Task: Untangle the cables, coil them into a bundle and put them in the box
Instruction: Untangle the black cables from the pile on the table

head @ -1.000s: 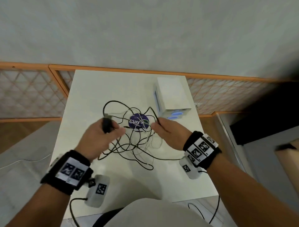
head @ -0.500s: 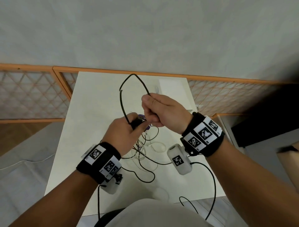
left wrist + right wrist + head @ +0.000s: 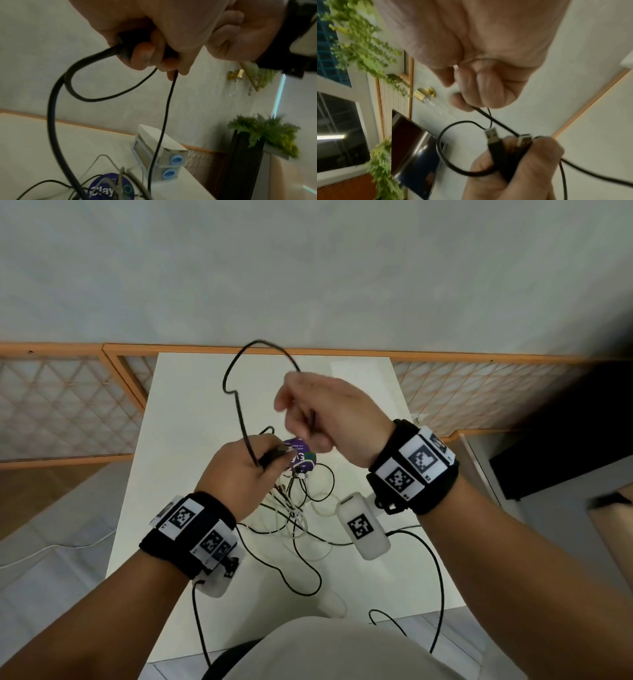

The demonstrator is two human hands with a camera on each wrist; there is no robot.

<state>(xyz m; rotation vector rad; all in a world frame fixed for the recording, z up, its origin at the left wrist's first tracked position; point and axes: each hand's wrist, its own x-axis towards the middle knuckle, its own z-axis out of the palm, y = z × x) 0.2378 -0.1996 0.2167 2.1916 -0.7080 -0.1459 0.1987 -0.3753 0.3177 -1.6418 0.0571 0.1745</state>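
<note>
My left hand [image 3: 270, 458] grips the black USB plug [image 3: 494, 139] of a black cable, raised above the table. From it a loop of the black cable [image 3: 236, 392] arches up and over to my right hand [image 3: 301, 419], which holds the same cable in curled fingers, higher and slightly right. A white cable end [image 3: 455, 67] also shows inside the right fist. The remaining tangle of black and white cables [image 3: 294, 511] lies on the white table [image 3: 185, 419] under both hands, over a purple round disc [image 3: 305, 457]. The white box [image 3: 159, 146] stands behind the tangle.
An orange-framed lattice rail [image 3: 68, 405] runs behind and left of the table, below a pale wall. Cords from the wrist cameras [image 3: 435, 570] hang over the near table edge. Green plants [image 3: 267, 131] and a dark panel [image 3: 240, 162] stand to the right.
Both hands have lifted off the table with the black cable, which now arches in a loop between them. The right hand has risen a little over the last half second.
</note>
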